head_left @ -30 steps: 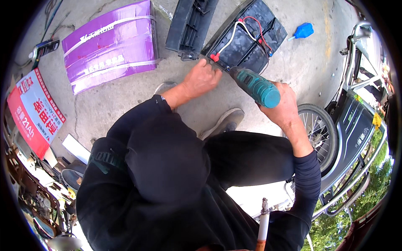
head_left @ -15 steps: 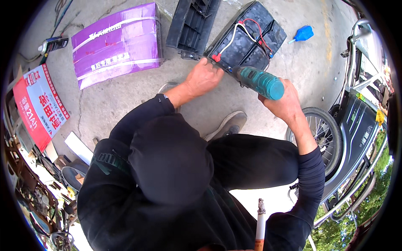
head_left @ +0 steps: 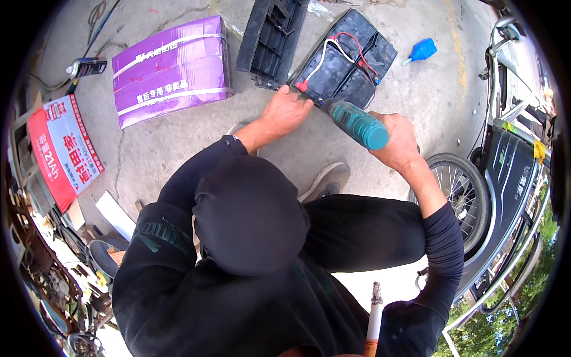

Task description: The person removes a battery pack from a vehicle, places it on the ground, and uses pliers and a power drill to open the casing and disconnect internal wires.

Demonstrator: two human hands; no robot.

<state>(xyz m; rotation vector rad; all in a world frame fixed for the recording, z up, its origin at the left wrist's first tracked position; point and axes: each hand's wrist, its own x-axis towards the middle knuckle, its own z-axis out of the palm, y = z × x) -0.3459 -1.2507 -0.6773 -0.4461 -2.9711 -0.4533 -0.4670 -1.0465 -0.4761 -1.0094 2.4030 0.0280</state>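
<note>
My right hand [head_left: 397, 141] is wrapped round a teal cordless drill [head_left: 358, 125]. Its front end points at the near corner of a black battery pack [head_left: 339, 68], where the tip is hard to make out. My left hand [head_left: 286, 113] is closed at that same corner, fingertips pressed together beside a red-capped terminal; whatever they pinch is hidden. Red and white wires [head_left: 324, 56] run over the top of the batteries. Just left of the pack lies a black ribbed plastic case part [head_left: 275, 41], hollow side up, close to my left fingertips.
A strapped purple box [head_left: 172, 71] sits on the concrete at left, near a spray can [head_left: 88, 67] and a red-and-grey carton [head_left: 64, 149]. Right of the pack lies a blue squeeze bottle [head_left: 422, 50]. An electric bike's wheel [head_left: 455, 190] stands beside my right arm. A lit cigarette [head_left: 373, 321] shows below.
The whole view has shifted slightly. Both hands stay at the battery pack's near corner, and the drill remains in my right hand, angled almost as before.
</note>
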